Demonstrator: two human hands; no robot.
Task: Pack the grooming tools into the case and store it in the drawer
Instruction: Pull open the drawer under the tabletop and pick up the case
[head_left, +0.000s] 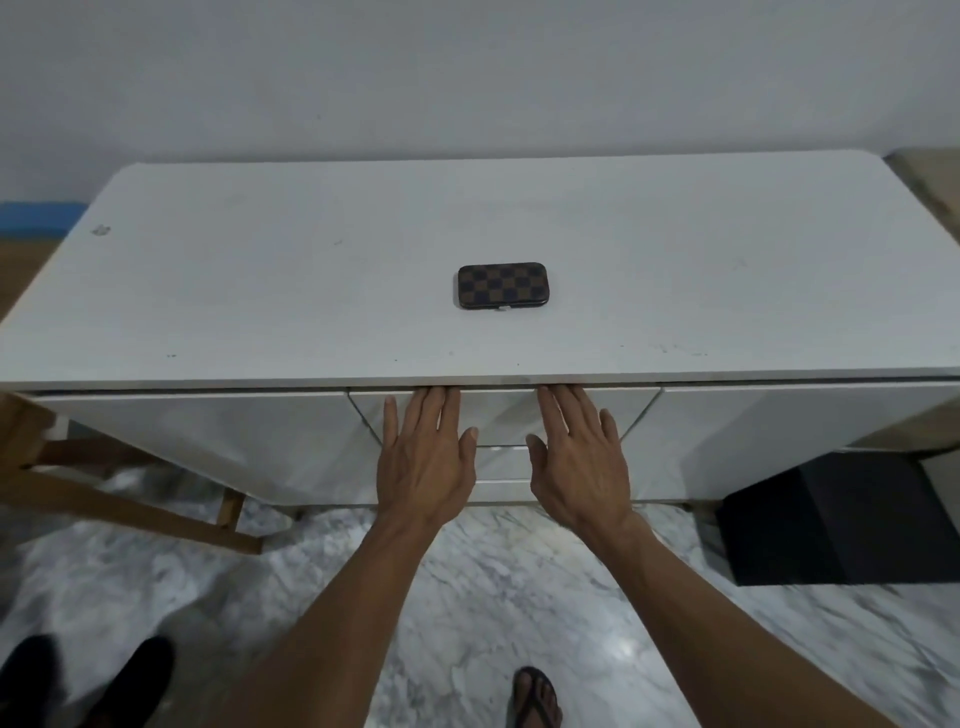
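Note:
A brown and black checkered case (502, 286) lies closed in the middle of the white cabinet top (260, 291). Below the top's front edge is the middle drawer front (501, 413), which looks closed. My left hand (426, 457) and my right hand (579, 457) are both pressed flat against that drawer front, palms down and fingers spread. The fingertips of both reach up under the top's overhang, where they are hidden. Neither hand holds anything. No grooming tools lie loose in view.
Lower white drawer fronts (501, 467) sit beneath my hands. A wooden frame (130, 493) leans at the left, a black box (836, 525) stands on the marble floor at the right. My sandalled foot (535, 699) and dark shoes (93, 680) are at the bottom.

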